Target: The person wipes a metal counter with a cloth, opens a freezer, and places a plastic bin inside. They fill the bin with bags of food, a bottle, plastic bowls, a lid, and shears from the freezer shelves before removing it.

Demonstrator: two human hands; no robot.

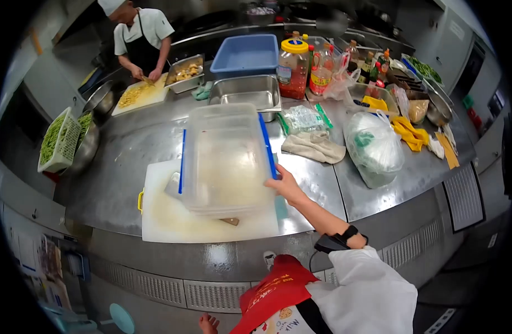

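Note:
My right hand point(286, 185) grips the right side of a clear plastic box point(228, 156) with blue side clips. The box is over the white cutting board point(155, 222), and it hides much of a knife; part of the blade point(174, 182) and the end of the brown handle point(231, 221) show around it. My left hand point(209, 323) hangs low at the bottom, below the counter's front edge, away from the box. Its fingers are curled, and I make out nothing in them.
Behind the box are a steel tray point(246, 92) and a blue tub point(246, 53). A stuffed plastic bag point(373, 147) and a beige cloth point(313, 147) lie to the right. Across the counter point(116, 161), a co-worker point(143, 42) cuts food on another board. Green beans point(54, 139) stand left.

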